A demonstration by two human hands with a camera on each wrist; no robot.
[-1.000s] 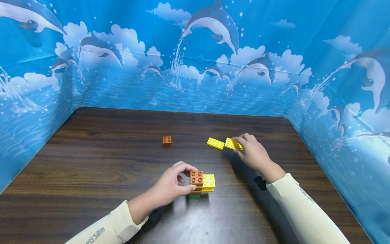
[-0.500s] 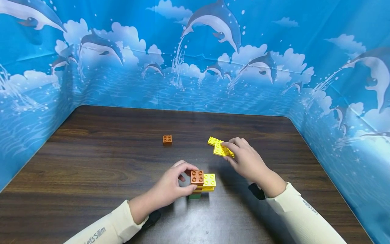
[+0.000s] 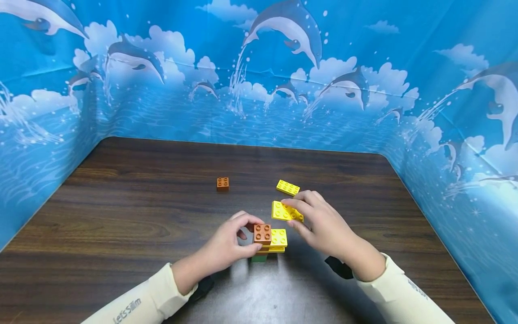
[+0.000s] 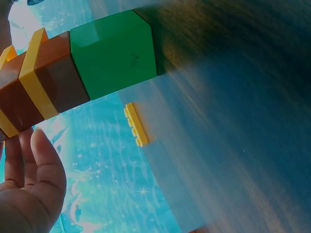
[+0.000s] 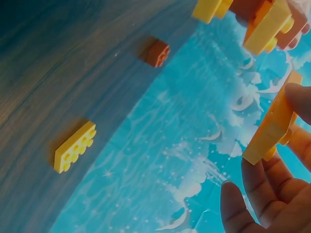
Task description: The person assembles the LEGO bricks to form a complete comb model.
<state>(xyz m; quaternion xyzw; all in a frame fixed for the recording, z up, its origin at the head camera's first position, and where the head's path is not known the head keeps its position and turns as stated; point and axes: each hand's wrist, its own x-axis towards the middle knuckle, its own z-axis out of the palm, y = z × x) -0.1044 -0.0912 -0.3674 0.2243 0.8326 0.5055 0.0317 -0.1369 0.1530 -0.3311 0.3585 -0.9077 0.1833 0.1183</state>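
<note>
A stack of building bricks stands on the table, with a green brick at the bottom and brown bricks with thin yellow plates above it. My left hand grips the upper part of this stack between thumb and fingers, from the left side. My right hand pinches a thin yellow plate brick with studs on top, held up behind and to the right of the stack. In the right wrist view the held plate sits between thumb and fingers, apart from the stack's yellow plates.
Another yellow plate brick lies on the dark wooden table, just beyond my right hand. A small brown brick lies farther left. A blue curtain with dolphins surrounds the table's far and side edges.
My right hand has lifted the yellow plate from the table and carried it left and nearer, toward the stack. My left hand has stayed on the stack.
</note>
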